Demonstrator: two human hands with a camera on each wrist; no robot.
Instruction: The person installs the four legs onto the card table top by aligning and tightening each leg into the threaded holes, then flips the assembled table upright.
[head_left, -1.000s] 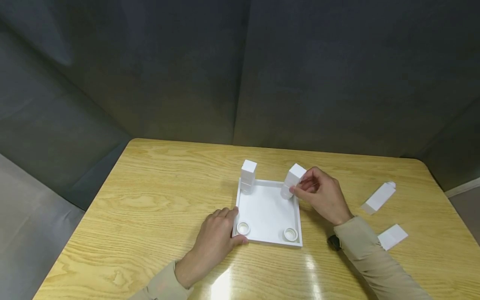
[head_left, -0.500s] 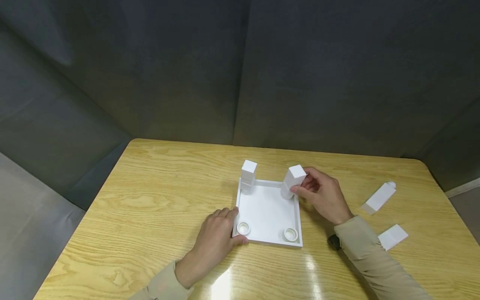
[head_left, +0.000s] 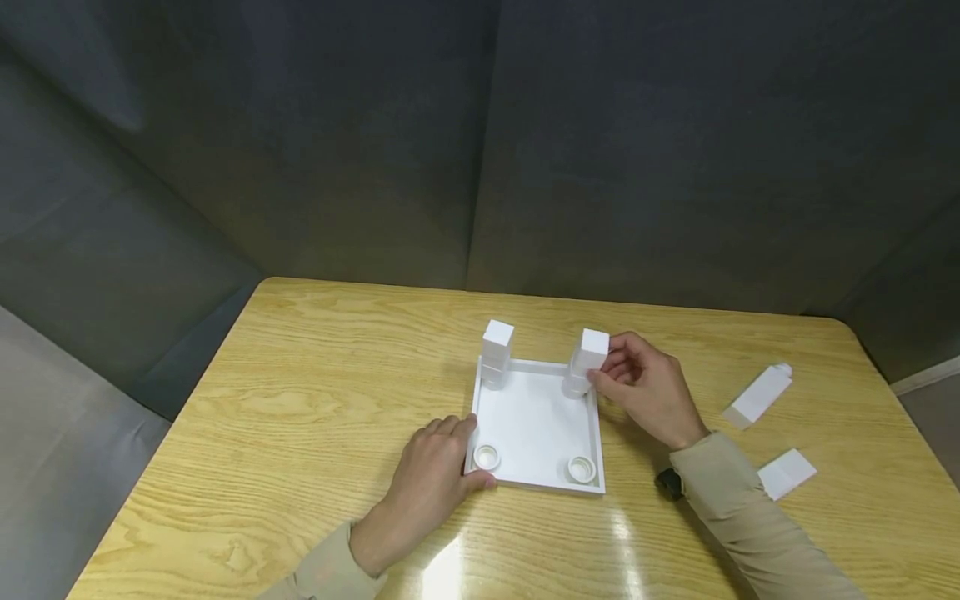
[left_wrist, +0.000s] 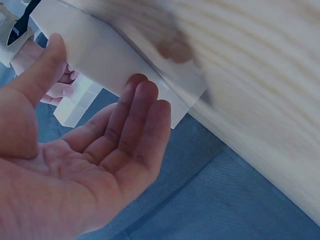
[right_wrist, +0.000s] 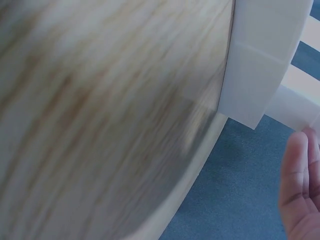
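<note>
"Where's the right post (head_left: 592, 353) against our right grip (head_left: 654, 396)?"

"Between thumb and fingers. In my head view the thumb lies on its near side and the fingers reach round its right, so I'd call it pinched. The palm sits off to the right."

"And the post's lower end?"

"On a round foot (head_left: 575, 387) in the far right corner of the tray (head_left: 536, 425). The post stands about upright; I can't tell whether it's fully seated."

"What's the left grip (head_left: 427, 471) doing?"

"Holding the tray's near left corner, thumb along the near wall, fingers along the left one. My left wrist view shows those fingers slightly bent. The left ring (head_left: 487, 457) sits just inside that corner, near the thumb."

"Anything else in the tray?"

"The left post (head_left: 497, 354) stands in the far left corner, well apart from both hands. The right ring (head_left: 581, 469) is in the near right corner."

"And on the table (head_left: 315, 400)?"

"Two loose posts, lying to the right of the right grip. The far loose post (head_left: 760, 395) has a small knob at its far end. The near loose post (head_left: 786, 474) is partly hidden by the right sleeve (head_left: 750, 521)."
</note>
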